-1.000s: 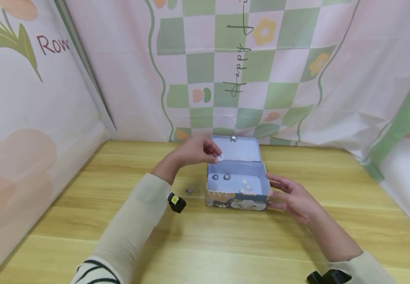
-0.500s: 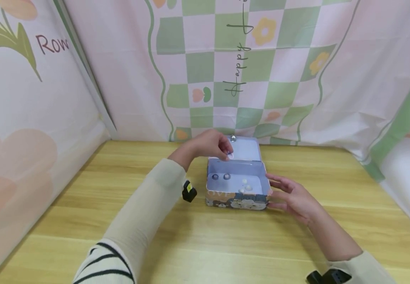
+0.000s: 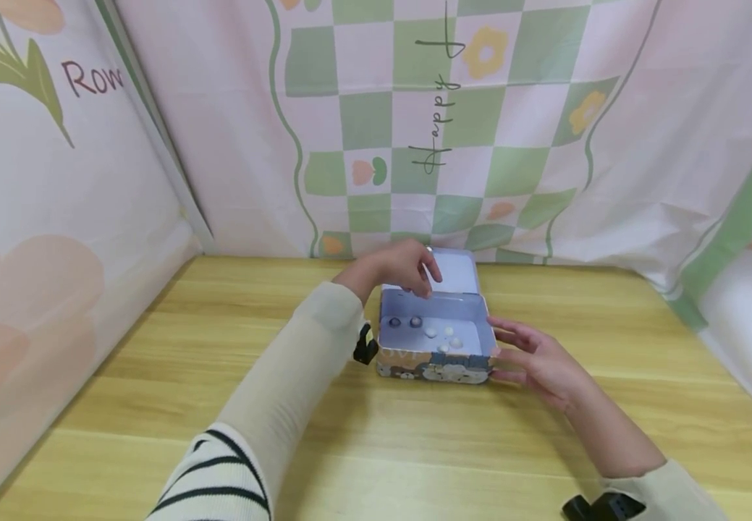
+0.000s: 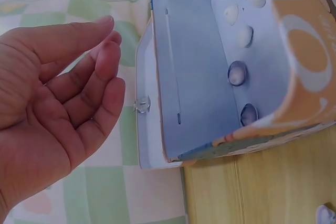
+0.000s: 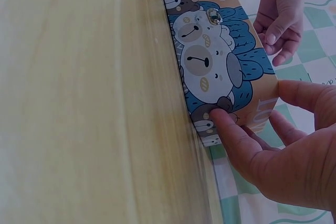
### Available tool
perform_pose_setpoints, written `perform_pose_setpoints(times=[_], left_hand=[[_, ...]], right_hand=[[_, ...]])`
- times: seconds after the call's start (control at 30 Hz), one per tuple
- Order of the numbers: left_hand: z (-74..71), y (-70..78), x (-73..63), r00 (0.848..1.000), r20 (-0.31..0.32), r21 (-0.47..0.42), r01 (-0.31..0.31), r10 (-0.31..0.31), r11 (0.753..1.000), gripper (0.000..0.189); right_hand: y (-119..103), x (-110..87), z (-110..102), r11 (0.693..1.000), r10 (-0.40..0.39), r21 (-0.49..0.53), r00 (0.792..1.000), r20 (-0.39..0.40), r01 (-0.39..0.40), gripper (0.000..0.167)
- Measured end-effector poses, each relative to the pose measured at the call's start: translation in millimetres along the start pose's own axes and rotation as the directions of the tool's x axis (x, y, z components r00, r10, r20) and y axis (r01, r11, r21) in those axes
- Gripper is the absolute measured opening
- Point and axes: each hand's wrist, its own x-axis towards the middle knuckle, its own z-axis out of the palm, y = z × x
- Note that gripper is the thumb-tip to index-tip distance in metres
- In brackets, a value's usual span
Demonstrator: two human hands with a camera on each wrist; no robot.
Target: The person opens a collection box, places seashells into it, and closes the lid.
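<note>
An open tin box (image 3: 434, 367) with bears printed on its front stands on the table, its lid laid back. Inside lie several small white seashells (image 4: 245, 35) and two darker purple-grey shells (image 4: 237, 73). Above the box's back edge is my left hand (image 3: 408, 266), fingers loosely bent with nothing between them. My right hand (image 3: 545, 367) holds the box's right end. Its thumb (image 5: 231, 129) presses the printed front near the corner, while the other fingers lie along the side.
One more shell (image 4: 325, 215) lies on the wooden table left of the box, hidden from the head view by the left arm. A printed curtain (image 3: 362, 108) hangs right behind the lid, and another cloth wall (image 3: 56, 217) borders the left side.
My left hand has moved right over the box and let go of the white shell it was pinching, which now lies inside with the others. The right hand has stayed in place.
</note>
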Motion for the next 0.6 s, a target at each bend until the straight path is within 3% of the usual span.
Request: perform_pose_setpoints(times=[0.33,0.6], left_hand=[[-4.5,-1.1,-10.2,0.997,-0.016,-0.051,-0.071,0.07,0.996,0.02],[-6.1,-10.3,-38.6,0.968,-0.167,-0.098,-0.203,0.185,0.974,0.016]], right_hand=[[1,1.5,-1,1.0,-0.006,0.005,1.0,0.009,0.006,0.069],[2,0.7,-1,1.0,-0.019,0.014,1.0,0.003,0.019,0.068]])
